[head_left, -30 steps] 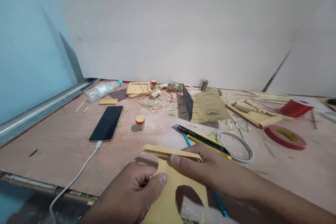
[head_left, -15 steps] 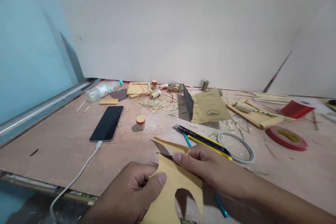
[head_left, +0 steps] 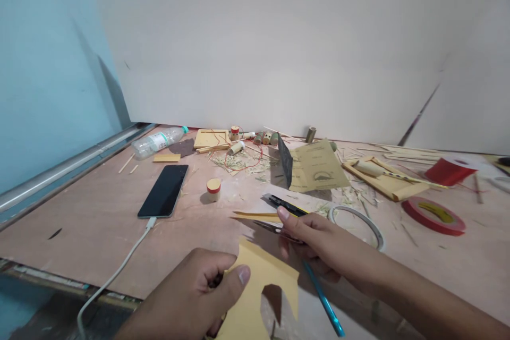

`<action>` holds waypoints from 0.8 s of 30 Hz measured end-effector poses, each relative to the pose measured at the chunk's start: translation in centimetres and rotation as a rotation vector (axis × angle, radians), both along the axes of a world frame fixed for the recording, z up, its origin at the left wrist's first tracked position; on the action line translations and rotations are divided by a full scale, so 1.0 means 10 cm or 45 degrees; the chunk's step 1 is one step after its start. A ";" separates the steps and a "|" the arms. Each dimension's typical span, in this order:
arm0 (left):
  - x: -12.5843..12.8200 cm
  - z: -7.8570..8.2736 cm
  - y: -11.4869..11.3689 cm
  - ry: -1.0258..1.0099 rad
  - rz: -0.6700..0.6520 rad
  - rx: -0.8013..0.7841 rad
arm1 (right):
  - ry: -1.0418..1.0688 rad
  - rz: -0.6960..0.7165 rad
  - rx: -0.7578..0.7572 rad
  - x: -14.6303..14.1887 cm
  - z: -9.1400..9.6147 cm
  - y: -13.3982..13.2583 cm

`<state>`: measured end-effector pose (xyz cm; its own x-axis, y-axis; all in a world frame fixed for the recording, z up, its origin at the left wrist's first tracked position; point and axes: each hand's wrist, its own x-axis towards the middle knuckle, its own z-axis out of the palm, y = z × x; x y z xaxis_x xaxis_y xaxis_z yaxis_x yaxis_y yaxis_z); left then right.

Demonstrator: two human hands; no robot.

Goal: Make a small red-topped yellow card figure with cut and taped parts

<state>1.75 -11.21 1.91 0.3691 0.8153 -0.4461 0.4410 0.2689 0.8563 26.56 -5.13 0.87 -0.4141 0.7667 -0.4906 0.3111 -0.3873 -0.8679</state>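
My left hand pinches a yellow-brown sheet of sandpaper with a rounded cut-out near the table's front edge. Just beyond it, my right hand grips a torn-off strip of the same paper, held edge-on a little above the table. A blue pen lies under my right wrist. A black and yellow utility knife rests just past my right fingers.
A phone on a white cable lies left. A small red-banded wooden cylinder, a folded sandpaper sheet, a tape ring, red tape, a red spool, a plastic bottle and bamboo scraps litter the table.
My right hand has pulled the strip up and away from the sheet, which has now come apart from it. My left hand keeps its pinch. The view has tilted slightly.
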 end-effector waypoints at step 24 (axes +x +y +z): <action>1.48 0.81 1.67 -0.114 -0.340 0.445 | 0.104 0.211 0.003 -0.01 0.05 -0.10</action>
